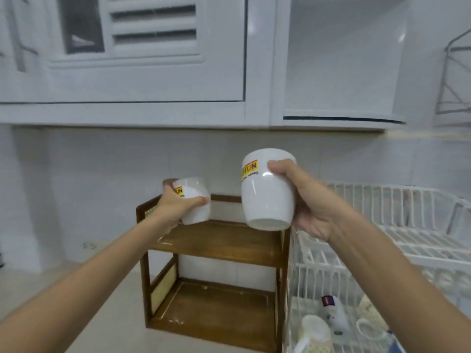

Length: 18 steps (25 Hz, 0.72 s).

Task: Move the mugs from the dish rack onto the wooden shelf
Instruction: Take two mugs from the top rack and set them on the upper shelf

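Note:
Each hand holds a white mug with a yellow label. My left hand (175, 206) grips one mug (195, 200) just above the left end of the wooden shelf's top board (221, 242). My right hand (309, 205) grips the second mug (267, 192), tilted with its base toward me, in the air over the shelf's right end. The white wire dish rack (397, 225) stands right of the shelf. Several more mugs (314, 332) lie in its lower tier.
The two-tier wooden shelf stands on a pale counter (114, 314) against a white tiled wall. White wall cabinets (153, 72) hang overhead. A wire holder (456, 77) is mounted at the upper right. A wall socket (89, 245) sits left of the shelf.

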### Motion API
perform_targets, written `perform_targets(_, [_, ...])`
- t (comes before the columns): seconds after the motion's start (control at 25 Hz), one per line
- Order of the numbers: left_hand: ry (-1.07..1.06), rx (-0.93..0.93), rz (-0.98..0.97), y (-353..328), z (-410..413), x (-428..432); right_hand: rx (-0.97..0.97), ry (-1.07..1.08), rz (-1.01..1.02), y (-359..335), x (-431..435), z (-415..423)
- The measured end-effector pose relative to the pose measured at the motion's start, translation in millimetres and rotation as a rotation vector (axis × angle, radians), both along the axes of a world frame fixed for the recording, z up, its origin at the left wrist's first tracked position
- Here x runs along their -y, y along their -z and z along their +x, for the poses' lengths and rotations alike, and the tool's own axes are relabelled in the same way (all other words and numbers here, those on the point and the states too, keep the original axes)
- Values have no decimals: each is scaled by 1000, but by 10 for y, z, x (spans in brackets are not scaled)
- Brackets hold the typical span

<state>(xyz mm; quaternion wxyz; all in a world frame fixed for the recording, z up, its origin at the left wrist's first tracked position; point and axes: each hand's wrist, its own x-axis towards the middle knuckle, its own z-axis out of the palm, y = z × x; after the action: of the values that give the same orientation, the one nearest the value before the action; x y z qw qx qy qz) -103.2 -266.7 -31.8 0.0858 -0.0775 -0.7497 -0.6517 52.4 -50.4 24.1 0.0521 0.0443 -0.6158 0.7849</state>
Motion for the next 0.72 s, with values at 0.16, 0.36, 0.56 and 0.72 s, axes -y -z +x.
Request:
perform_targets(0.16, [-75, -69, -223, 334, -375, 286, -17, 275, 244, 232, 558, -593])
perform_targets(0.36, [-129, -144, -385, 640, -680, 364, -27, 421, 809, 657, 696, -1411])
perform_targets(0.56, [-89, -163, -369, 888, -1004, 341, 109, 323, 955, 902, 576, -1987])
perform_targets(0.72, [-77, -160, -311, 1009, -1218, 288, 224, 193, 1047, 943, 488, -2226])
